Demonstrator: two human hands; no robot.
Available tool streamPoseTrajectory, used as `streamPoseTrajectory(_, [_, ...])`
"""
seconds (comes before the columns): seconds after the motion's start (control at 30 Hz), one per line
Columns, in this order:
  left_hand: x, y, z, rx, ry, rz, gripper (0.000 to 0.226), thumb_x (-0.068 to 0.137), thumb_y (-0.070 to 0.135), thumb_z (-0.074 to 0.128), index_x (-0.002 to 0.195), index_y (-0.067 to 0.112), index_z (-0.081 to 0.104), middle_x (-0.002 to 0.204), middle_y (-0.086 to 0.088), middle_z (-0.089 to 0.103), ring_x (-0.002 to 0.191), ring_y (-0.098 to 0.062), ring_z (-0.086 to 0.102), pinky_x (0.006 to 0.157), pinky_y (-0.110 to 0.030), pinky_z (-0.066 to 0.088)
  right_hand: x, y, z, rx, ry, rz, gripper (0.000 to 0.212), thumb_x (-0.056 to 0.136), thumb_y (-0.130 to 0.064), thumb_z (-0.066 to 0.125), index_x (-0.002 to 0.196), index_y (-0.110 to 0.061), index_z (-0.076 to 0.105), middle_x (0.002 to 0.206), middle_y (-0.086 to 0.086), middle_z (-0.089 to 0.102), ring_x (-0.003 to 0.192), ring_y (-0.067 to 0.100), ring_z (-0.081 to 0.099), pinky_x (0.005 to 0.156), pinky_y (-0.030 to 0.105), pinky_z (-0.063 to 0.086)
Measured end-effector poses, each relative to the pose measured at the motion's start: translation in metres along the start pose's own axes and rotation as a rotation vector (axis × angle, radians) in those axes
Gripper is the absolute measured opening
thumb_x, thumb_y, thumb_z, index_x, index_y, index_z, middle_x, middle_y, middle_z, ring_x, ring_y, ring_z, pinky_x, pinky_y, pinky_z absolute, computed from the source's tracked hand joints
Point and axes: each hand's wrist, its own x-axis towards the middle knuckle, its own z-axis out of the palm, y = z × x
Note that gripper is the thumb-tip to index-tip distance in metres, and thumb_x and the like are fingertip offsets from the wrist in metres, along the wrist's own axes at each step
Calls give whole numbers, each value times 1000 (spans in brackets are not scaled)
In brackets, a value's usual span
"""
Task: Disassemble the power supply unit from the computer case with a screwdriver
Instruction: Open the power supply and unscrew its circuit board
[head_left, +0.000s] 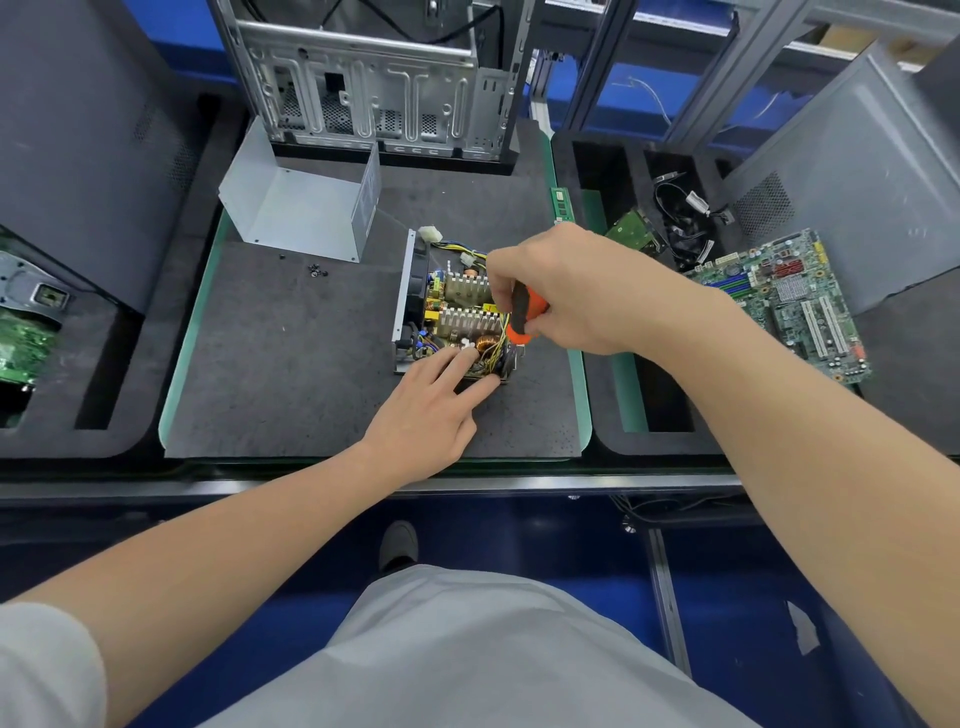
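The opened power supply unit (451, 306) sits on the dark foam mat, its heat sinks, coils and yellow wires exposed. My right hand (571, 291) grips an orange and black screwdriver (523, 312) held upright over the unit's right side. My left hand (431, 410) rests against the unit's near edge, its straight fingers touching the board by a copper coil. The unit's removed grey metal cover (301, 202) lies behind and to the left. The stripped computer case (374, 78) stands upright at the back of the mat.
Several small black screws (316, 269) lie on the foam mat (291, 353). A green motherboard (789, 306) and loose cables (685, 223) sit in the tray on the right. Grey case panels lean at the far left (88, 145) and far right (852, 171).
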Motion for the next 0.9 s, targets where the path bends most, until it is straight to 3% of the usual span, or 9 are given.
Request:
streamPoseTrajectory(0.13, [1, 1, -1, 1, -16, -7, 47, 95, 27, 44, 141, 22, 51, 151, -16, 42, 138, -36, 39, 108, -49, 39, 1, 0, 0, 30, -43, -23, 33, 78, -2, 68, 105, -21, 63, 92, -3, 67, 86, 21, 59, 77, 45, 55])
streamPoseTrajectory(0.2, [1, 1, -2, 4, -26, -11, 48, 96, 28, 43, 142, 22, 50, 152, -16, 42, 138, -36, 40, 108, -49, 40, 2, -2, 8, -26, -2, 36, 24, 86, -25, 69, 105, -17, 57, 87, 1, 59, 84, 27, 59, 71, 44, 55])
streamPoseTrajectory(0.3, [0, 1, -2, 7, -31, -9, 48, 96, 27, 44, 143, 21, 51, 151, -16, 42, 138, -36, 39, 109, -49, 39, 6, -7, 15, -189, 99, 236, 45, 99, -63, 49, 92, -18, 46, 69, 0, 38, 71, 31, 49, 54, 34, 39])
streamPoseTrajectory(0.43, [1, 2, -3, 10, -32, -8, 47, 95, 26, 45, 142, 21, 51, 152, -15, 42, 138, -36, 39, 108, -49, 39, 9, -6, 11, -90, 65, 190, 27, 102, -39, 55, 98, -12, 56, 76, 6, 50, 83, 38, 61, 70, 43, 55])
streamPoseTrajectory(0.53, [1, 1, -4, 7, -31, -6, 48, 94, 25, 46, 142, 20, 52, 151, -16, 42, 138, -36, 40, 106, -48, 39, 3, -4, 4, -11, 15, 98, 12, 95, -28, 64, 105, -22, 61, 86, 2, 57, 88, 33, 63, 77, 48, 57])
streamPoseTrajectory(0.67, [1, 2, -5, 13, -30, -4, 49, 94, 24, 49, 142, 20, 52, 151, -16, 42, 138, -36, 40, 107, -47, 38, 0, 1, -4, -10, -22, 34, 27, 85, -11, 73, 104, -26, 61, 84, -9, 60, 87, 22, 60, 78, 46, 55])
streamPoseTrajectory(0.77, [1, 2, -6, 7, -33, -7, 49, 94, 24, 49, 142, 20, 53, 151, -16, 43, 138, -36, 40, 107, -48, 38, 2, 4, -7, 24, -67, 10, 40, 77, 6, 64, 105, -23, 65, 94, -5, 67, 91, 22, 63, 76, 43, 55])
streamPoseTrajectory(0.83, [2, 2, -7, 7, -35, -8, 49, 94, 25, 48, 142, 20, 53, 151, -17, 43, 138, -37, 40, 107, -48, 38, 2, 4, -4, 11, -87, 44, 34, 77, -2, 64, 107, -21, 62, 91, -2, 62, 90, 26, 62, 72, 40, 55])
streamPoseTrajectory(0.9, [1, 3, -7, 13, -29, -6, 48, 94, 25, 47, 142, 20, 53, 151, -16, 43, 138, -36, 40, 108, -47, 36, 5, 1, 2, -79, -28, 128, 24, 85, -29, 67, 104, -19, 55, 82, 0, 52, 83, 31, 60, 69, 42, 56])
